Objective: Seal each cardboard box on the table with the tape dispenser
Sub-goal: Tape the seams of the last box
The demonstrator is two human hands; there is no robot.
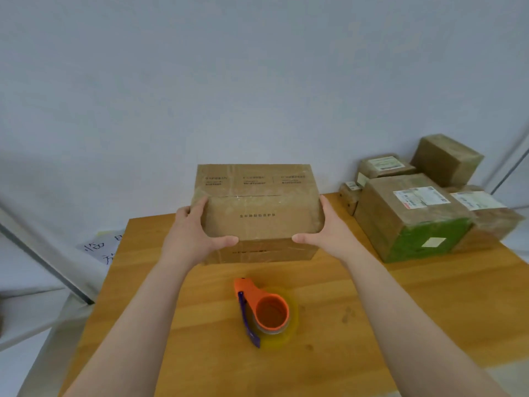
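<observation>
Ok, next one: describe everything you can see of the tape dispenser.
The tape dispenser has an orange plastic body with a round hub carrying a roll of clear, yellowish tape, and a purple strip along its left edge. It lies on its side on the wooden table, narrow end pointing away towards the cardboard box. It sits between the forearms, touched by neither of the hands: the left hand and right hand both grip the box.

A wooden table (400, 310) stands against a pale grey wall (257, 81). Just left of the table a white sheet with handwritten characters (98, 249) lies behind a slanting metal rail (43, 250). Small dark stains (347, 313) mark the table's right half.
</observation>
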